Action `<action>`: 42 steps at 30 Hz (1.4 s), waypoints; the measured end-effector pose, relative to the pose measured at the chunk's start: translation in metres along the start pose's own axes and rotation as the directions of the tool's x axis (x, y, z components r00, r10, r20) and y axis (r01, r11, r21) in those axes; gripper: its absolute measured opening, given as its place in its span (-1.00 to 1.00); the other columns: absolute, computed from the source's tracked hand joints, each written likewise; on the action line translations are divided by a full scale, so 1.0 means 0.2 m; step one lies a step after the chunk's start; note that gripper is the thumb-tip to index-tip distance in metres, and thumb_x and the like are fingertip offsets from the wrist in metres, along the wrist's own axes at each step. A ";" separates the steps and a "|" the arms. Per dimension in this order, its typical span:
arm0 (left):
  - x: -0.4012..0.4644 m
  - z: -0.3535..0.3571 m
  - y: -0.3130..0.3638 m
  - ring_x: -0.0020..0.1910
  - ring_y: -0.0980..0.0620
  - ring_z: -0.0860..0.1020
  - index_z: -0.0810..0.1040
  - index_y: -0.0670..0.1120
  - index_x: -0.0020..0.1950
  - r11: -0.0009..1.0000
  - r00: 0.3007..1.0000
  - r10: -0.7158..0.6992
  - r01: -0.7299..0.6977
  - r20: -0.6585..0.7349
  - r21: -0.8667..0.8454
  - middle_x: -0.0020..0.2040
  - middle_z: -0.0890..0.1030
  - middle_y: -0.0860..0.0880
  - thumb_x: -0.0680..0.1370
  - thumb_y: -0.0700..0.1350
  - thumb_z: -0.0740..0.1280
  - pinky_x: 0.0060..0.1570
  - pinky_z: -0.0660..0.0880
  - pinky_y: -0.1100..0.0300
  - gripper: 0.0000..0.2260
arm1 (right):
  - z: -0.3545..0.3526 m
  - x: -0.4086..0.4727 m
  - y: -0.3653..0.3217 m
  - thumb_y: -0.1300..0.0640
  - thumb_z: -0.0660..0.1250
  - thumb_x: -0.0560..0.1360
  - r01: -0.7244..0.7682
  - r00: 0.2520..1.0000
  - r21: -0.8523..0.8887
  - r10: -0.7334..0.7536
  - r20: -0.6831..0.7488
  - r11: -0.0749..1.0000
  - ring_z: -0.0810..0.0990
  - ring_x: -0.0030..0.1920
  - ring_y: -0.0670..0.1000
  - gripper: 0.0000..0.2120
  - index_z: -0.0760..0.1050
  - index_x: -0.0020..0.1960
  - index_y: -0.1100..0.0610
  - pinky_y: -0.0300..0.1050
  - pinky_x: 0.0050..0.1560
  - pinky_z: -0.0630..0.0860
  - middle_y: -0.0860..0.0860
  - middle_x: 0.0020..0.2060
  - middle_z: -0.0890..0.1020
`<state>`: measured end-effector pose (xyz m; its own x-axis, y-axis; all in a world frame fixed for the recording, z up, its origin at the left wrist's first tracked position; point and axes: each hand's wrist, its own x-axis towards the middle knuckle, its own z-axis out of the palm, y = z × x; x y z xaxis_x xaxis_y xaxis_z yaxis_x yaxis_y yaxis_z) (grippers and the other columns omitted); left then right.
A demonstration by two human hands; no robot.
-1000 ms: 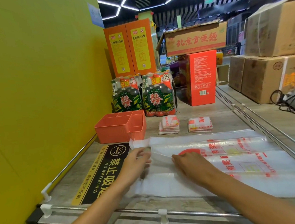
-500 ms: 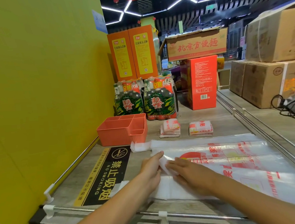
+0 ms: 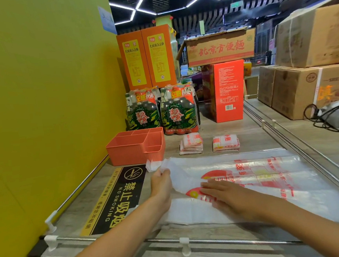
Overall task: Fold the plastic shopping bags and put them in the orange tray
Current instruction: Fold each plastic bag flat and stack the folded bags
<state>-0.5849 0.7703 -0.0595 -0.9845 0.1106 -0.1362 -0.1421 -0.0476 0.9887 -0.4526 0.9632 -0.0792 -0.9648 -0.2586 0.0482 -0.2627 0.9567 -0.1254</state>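
A clear plastic shopping bag with red print lies flat across the wooden counter. My left hand pinches the bag's left handle end and holds it a little off the counter near the far left corner. My right hand lies flat, fingers spread, pressing the bag's near fold down. The orange tray, with several compartments, stands just beyond the bag at the left. Two small stacks of folded bags sit to the right of the tray.
A yellow wall runs along the left. A black no-smoking sticker covers the counter's left part. Bottle packs and red and orange boxes stand at the back. Metal rails edge the counter; cardboard boxes and cables lie at right.
My left hand moved from the bag's near middle up and left, lifting the handle end. My right hand slid right and flattened on the fold.
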 end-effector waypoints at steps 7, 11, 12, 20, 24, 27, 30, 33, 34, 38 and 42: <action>0.00 0.02 0.00 -0.15 0.01 0.47 0.52 -0.12 -0.03 0.977 0.986 0.121 -0.139 0.116 0.161 -0.17 0.48 -0.06 0.66 -0.19 0.17 -0.11 0.41 0.11 -0.84 | -0.03 0.12 0.12 -0.24 -0.26 0.64 0.020 0.999 0.073 -0.022 0.027 0.997 0.07 0.60 -0.05 -0.39 0.18 0.60 -0.10 0.00 0.60 0.00 -0.15 0.57 0.22; -0.02 0.03 0.01 -0.12 0.07 0.54 0.51 -0.10 0.09 0.914 0.936 0.239 -0.307 0.260 0.266 -0.15 0.55 0.02 0.71 -0.18 0.13 -0.24 0.43 0.32 -0.83 | 0.02 0.13 0.15 0.06 0.02 0.73 0.008 1.000 0.166 -0.013 0.028 0.986 0.07 0.60 -0.10 -0.57 0.21 0.58 -0.15 0.01 0.60 0.04 -0.21 0.57 0.20; -0.02 0.03 0.00 -0.06 0.07 0.58 0.53 -0.10 0.18 0.896 0.919 0.259 -0.343 0.296 0.283 -0.08 0.60 0.03 0.71 -0.18 0.12 -0.23 0.46 0.37 -0.80 | 0.04 0.13 0.16 0.04 0.02 0.73 -0.011 1.000 0.208 0.006 0.025 0.978 0.09 0.59 -0.12 -0.58 0.23 0.57 -0.19 0.01 0.60 0.05 -0.25 0.57 0.20; -0.03 0.10 -0.02 0.24 0.31 0.47 0.32 0.11 0.43 0.749 0.807 0.322 -0.537 0.494 0.389 0.23 0.49 0.22 0.57 -0.50 0.12 0.07 0.32 0.62 -0.39 | 0.02 0.12 0.11 0.04 0.00 0.74 -0.053 0.999 0.262 0.050 0.017 0.964 0.07 0.57 -0.15 -0.58 0.23 0.58 -0.15 -0.21 0.57 -0.05 -0.25 0.56 0.19; 0.01 0.10 -0.05 0.31 0.19 0.31 0.16 -0.01 0.58 0.802 0.879 0.295 -0.441 0.376 0.402 0.42 0.36 0.12 0.56 -0.52 0.06 -0.01 0.30 0.63 -0.34 | 0.03 0.11 0.10 0.01 -0.02 0.74 -0.076 0.997 0.296 0.070 0.030 0.952 0.03 0.58 -0.17 -0.58 0.21 0.58 -0.18 -0.16 0.59 -0.08 -0.27 0.57 0.16; 0.10 0.09 -0.08 0.43 -0.02 0.38 0.09 -0.03 0.61 0.889 0.944 0.226 -0.302 0.242 0.345 0.49 0.38 -0.04 0.58 -0.46 0.10 0.13 0.42 0.34 -0.35 | 0.03 0.12 0.10 0.03 0.00 0.74 -0.073 0.997 0.294 0.066 0.034 0.953 0.04 0.58 -0.18 -0.58 0.21 0.58 -0.16 -0.12 0.61 -0.07 -0.25 0.57 0.17; 0.17 0.09 -0.12 0.36 -0.09 0.46 0.18 0.04 0.56 0.965 0.981 0.123 -0.153 0.148 0.213 0.46 0.43 -0.08 0.57 -0.36 0.23 0.18 0.54 0.08 -0.39 | 0.02 0.12 0.11 0.00 -0.01 0.74 -0.074 0.997 0.296 0.064 0.041 0.952 0.04 0.58 -0.16 -0.58 0.21 0.58 -0.17 -0.12 0.61 -0.06 -0.25 0.57 0.16; 0.18 0.10 -0.14 0.36 0.00 0.46 0.24 0.05 0.54 0.970 0.982 0.137 -0.160 0.130 0.182 0.40 0.49 0.00 0.56 -0.37 0.32 0.27 0.46 0.12 -0.38 | 0.03 0.12 0.10 -0.01 0.00 0.73 -0.085 0.996 0.309 0.073 0.049 0.947 0.05 0.59 -0.14 -0.58 0.21 0.58 -0.17 -0.08 0.61 -0.03 -0.25 0.57 0.17; 0.18 0.10 -0.14 0.37 0.03 0.45 0.27 0.01 0.53 0.962 0.979 0.155 -0.180 0.134 0.205 0.39 0.50 0.02 0.55 -0.39 0.31 0.27 0.42 0.17 -0.39 | 0.02 0.12 0.10 0.00 0.00 0.73 -0.086 0.996 0.307 0.075 0.049 0.948 0.05 0.59 -0.13 -0.58 0.21 0.58 -0.16 -0.09 0.61 -0.04 -0.24 0.57 0.17; 0.16 0.11 -0.15 0.42 0.02 0.42 0.31 -0.05 0.56 0.916 0.952 0.219 -0.276 0.212 0.292 0.43 0.49 0.02 0.56 -0.41 0.29 0.25 0.37 0.26 -0.40 | 0.02 0.13 0.09 0.01 0.00 0.73 -0.090 0.996 0.286 0.081 0.042 0.954 0.07 0.58 -0.14 -0.57 0.21 0.59 -0.14 -0.14 0.60 -0.04 -0.23 0.58 0.18; 0.15 0.12 -0.15 0.35 0.08 0.47 0.34 -0.02 0.53 0.932 0.944 0.227 -0.282 0.240 0.228 0.37 0.52 0.07 0.57 -0.40 0.30 0.15 0.45 0.32 -0.43 | 0.04 0.14 0.09 -0.03 0.00 0.73 -0.094 0.995 0.277 0.085 0.043 0.956 0.06 0.58 -0.14 -0.57 0.20 0.58 -0.17 -0.11 0.60 -0.01 -0.24 0.58 0.17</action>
<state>-0.6070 0.7992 -0.0926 -0.9367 0.3322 0.1106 0.1686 0.1510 0.9741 -0.4844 0.9732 -0.0876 -0.9833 -0.1818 -0.0056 -0.1645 0.9021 -0.3989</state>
